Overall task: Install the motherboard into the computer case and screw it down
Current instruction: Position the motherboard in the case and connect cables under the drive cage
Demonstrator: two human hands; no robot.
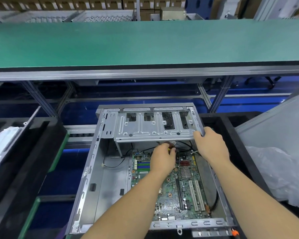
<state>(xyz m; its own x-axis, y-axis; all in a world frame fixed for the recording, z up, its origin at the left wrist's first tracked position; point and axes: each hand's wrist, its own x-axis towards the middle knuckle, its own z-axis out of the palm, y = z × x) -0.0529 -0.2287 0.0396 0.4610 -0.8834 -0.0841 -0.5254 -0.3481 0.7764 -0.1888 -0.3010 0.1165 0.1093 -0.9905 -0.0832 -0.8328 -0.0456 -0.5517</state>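
Head view puts the motherboard (173, 185) already lying flat inside the computer case (93, 169), toward its right side, under both of your arms. No screwdriver is visible, so you appear to be clearing or routing wiring at the board's far edge before screwing down.

Your left hand (163, 157) is curled over something small at that far edge, just below the drive cage (154, 126); a bit of yellow and a brownish part show past the knuckles, but what the fingers pinch cannot be told. Your right hand (210, 144) grips the near right corner of the drive cage, fingers wrapped over its edge.

Keep that cage steady with the right hand. Tuck the black cables (116, 163) off the board so none gets trapped under it, then check the mounting holes line up before driving any screw.
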